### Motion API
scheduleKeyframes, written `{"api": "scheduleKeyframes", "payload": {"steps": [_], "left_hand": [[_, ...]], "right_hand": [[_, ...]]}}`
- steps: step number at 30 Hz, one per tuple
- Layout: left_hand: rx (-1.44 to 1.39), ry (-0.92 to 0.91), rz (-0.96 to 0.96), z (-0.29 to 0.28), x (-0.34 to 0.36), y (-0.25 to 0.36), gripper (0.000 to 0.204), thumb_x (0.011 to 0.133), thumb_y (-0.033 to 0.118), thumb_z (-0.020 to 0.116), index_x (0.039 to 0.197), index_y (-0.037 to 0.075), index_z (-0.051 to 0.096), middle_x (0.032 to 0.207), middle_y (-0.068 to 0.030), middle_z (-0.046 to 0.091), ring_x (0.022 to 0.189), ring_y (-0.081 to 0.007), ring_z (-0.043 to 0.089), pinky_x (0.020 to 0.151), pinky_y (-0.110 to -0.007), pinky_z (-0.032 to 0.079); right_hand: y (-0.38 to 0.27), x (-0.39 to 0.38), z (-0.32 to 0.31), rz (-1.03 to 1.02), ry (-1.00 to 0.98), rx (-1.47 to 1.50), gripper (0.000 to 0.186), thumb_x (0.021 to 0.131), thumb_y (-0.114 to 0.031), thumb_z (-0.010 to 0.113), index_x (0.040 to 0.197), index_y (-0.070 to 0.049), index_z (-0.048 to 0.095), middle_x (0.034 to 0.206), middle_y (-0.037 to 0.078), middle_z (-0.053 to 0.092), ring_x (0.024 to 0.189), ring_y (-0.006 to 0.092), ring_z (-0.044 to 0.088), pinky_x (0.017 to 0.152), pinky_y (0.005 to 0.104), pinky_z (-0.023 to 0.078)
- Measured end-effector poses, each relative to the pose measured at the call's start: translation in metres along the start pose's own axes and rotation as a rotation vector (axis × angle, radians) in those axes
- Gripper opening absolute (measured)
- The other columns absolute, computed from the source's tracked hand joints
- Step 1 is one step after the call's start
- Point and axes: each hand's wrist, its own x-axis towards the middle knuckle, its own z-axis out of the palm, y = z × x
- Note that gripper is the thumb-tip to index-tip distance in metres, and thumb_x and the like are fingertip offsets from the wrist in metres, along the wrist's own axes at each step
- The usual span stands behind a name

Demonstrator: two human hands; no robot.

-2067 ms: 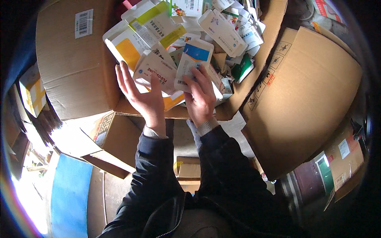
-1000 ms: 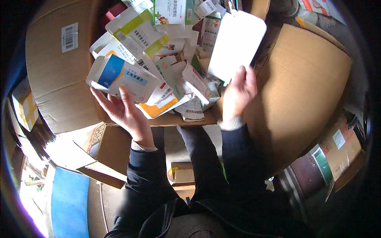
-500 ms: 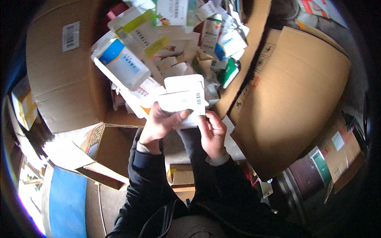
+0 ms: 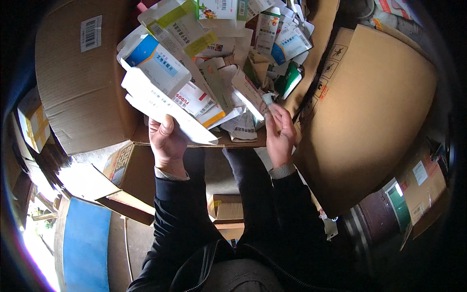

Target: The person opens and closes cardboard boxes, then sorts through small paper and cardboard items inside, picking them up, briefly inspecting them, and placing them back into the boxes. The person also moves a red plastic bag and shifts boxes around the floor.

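Pinching the flattened white carton (image 4: 163, 104) alone now, the left hand (image 4: 168, 145) leaves the right hand (image 4: 281, 138) free of it. Whether its bent fingers grip anything, I cannot tell.

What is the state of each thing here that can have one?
Left hand: closed on the white carton.
White carton: held tilted, looks flattened.
Right hand: fingers slightly bent, grip unclear.
Large cardboard box: open, piled with cartons.
Blue-and-white carton: lying on the pile.
Carton at left edge: bound with yellow tape.
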Motion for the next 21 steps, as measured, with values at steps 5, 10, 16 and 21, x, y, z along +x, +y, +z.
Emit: {"api": "scheduleKeyframes", "payload": {"steps": [5, 10, 16, 21], "left_hand": [[0.004, -0.320, -0.038, 0.014, -0.001, 0.004, 0.023, 0.086, 0.022, 0.080, 0.099, 0.011, 0.065, 0.079, -0.0050, 0.065, 0.066, -0.0178, 0.053, 0.065, -0.035, 0.041], [-0.050, -0.399, -0.047, 0.017, -0.002, 0.006, 0.021, 0.087, 0.021, 0.079, 0.102, 0.011, 0.067, 0.079, -0.0035, 0.062, 0.069, -0.0151, 0.050, 0.063, -0.032, 0.039], [-0.194, -0.382, 0.007, 0.012, -0.001, 0.003, 0.021, 0.085, 0.020, 0.079, 0.096, 0.006, 0.070, 0.081, -0.0117, 0.070, 0.065, -0.0209, 0.059, 0.060, -0.038, 0.046], [-0.254, -0.440, 0.036, 0.007, -0.005, 0.006, 0.020, 0.084, 0.023, 0.080, 0.092, 0.008, 0.069, 0.071, -0.0073, 0.065, 0.063, -0.0190, 0.058, 0.062, -0.038, 0.045]], "right_hand": [[0.009, 0.018, 0.012, -0.233, -0.051, -0.375, 0.062, 0.086, -0.017, 0.077, 0.140, -0.004, 0.050, 0.131, 0.020, 0.060, 0.118, 0.0371, 0.061, 0.097, 0.0414, 0.052], [0.009, 0.026, 0.017, -0.266, -0.124, -0.389, 0.069, 0.082, -0.015, 0.078, 0.142, -0.002, 0.047, 0.137, 0.020, 0.056, 0.125, 0.0378, 0.057, 0.103, 0.0422, 0.049], [0.025, 0.037, 0.022, -0.197, -0.113, -0.525, 0.049, 0.088, -0.017, 0.068, 0.131, 0.003, 0.056, 0.127, 0.023, 0.062, 0.113, 0.0393, 0.062, 0.094, 0.0428, 0.052], [0.027, 0.038, 0.008, -0.212, 0.113, -0.389, 0.030, 0.098, -0.018, 0.061, 0.123, 0.000, 0.063, 0.099, 0.024, 0.071, 0.089, 0.0389, 0.071, 0.077, 0.0440, 0.055]]}}
